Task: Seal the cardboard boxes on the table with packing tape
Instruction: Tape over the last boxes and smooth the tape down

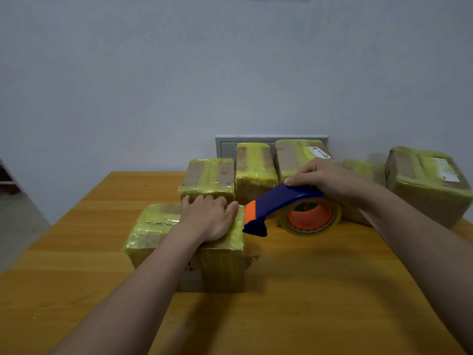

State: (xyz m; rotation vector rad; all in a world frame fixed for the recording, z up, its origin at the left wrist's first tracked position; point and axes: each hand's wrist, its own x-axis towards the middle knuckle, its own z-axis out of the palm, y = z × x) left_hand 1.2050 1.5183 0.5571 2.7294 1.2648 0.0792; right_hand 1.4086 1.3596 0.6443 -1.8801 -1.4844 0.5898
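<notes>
Cardboard box, nearest (pixel 153 229): stands at mid-table, left of centre, with its top and upper sides wrapped in yellowish tape.
Left hand (pixel 210 219): lies palm down on the right part of that box's top, fingers straight and reaching the far edge; it grips nothing.
Tape dispenser (pixel 279 201): blue handle with an orange-and-blue cutter head. The head sits just beside the box's upper right edge; contact cannot be told.
Tape roll (pixel 311 216): yellowish tape on an orange core, mounted in the dispenser, low over the table (pixel 307 290).
Right hand (pixel 325 178): fingers curled over the blue handle from above, holding the dispenser.
Taped boxes, further: one (pixel 208 178) directly behind the nearest box and two (pixel 254 167) (pixel 294 155) against the wall. A low one (pixel 363 170) sits behind the right forearm and a large one (pixel 427 183) is at far right. Two carry white labels.
Table: orange-yellow wood grain.
Grey panel (pixel 227 146): set in the pale wall (pixel 230 73) behind the boxes.
</notes>
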